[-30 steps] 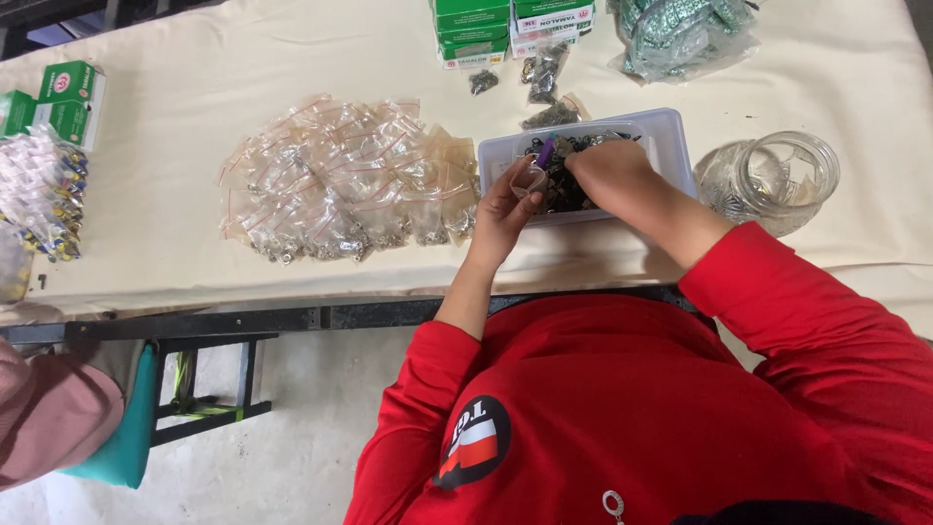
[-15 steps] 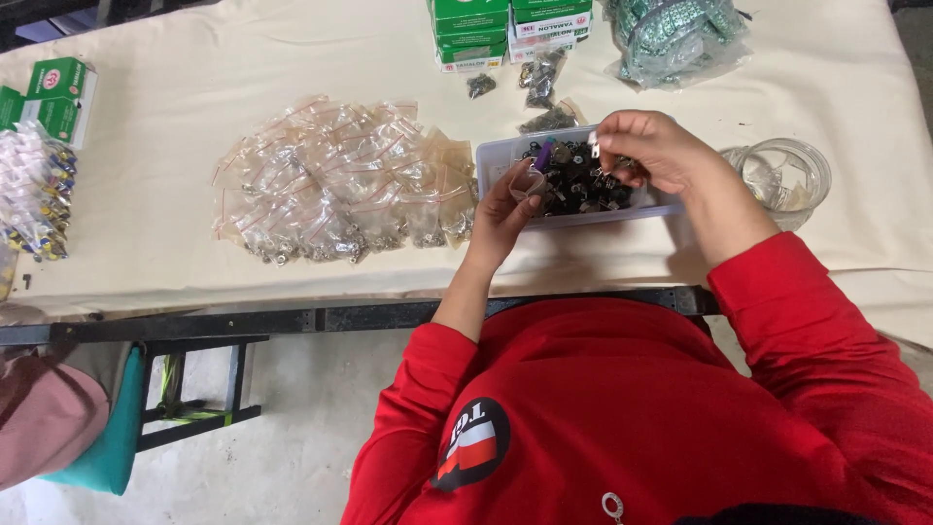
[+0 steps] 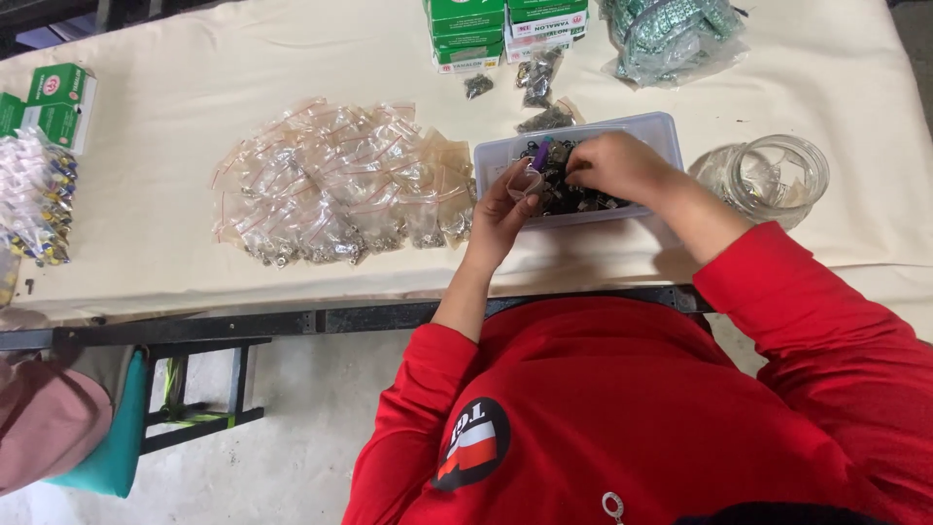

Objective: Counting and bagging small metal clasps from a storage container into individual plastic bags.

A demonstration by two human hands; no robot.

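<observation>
In the head view, the person in the red sweater sits at the near edge of the cream-covered worktop [image 3: 194,58]. The left hand [image 3: 501,209] holds up a small clear plastic zip bag [image 3: 526,181], its fingers pinching the bag near the mouth, just at the left wall of the shallow white rectangular plastic tray [image 3: 653,124]. The right hand [image 3: 617,165] is over the tray, fingers curled down and pressed together into the heap of small dark metal parts [image 3: 569,194]; if they already pinch a part, it cannot be told, because the hand covers them.

To do this step well, it seems wise that the left hand keeps the bag mouth open and close to the tray, so a picked part has only a short way and falls back into the tray if it slips. The right fingers should probably take few parts at once, since the parts look tangled.

The pile of small clear filled bags [image 3: 330,185] lies left of the tray, toward the middle of the worktop. The clear glass jar [image 3: 773,175] lies to the right, near the right edge. Green cardboard boxes [image 3: 466,24] stand at the far edge.
</observation>
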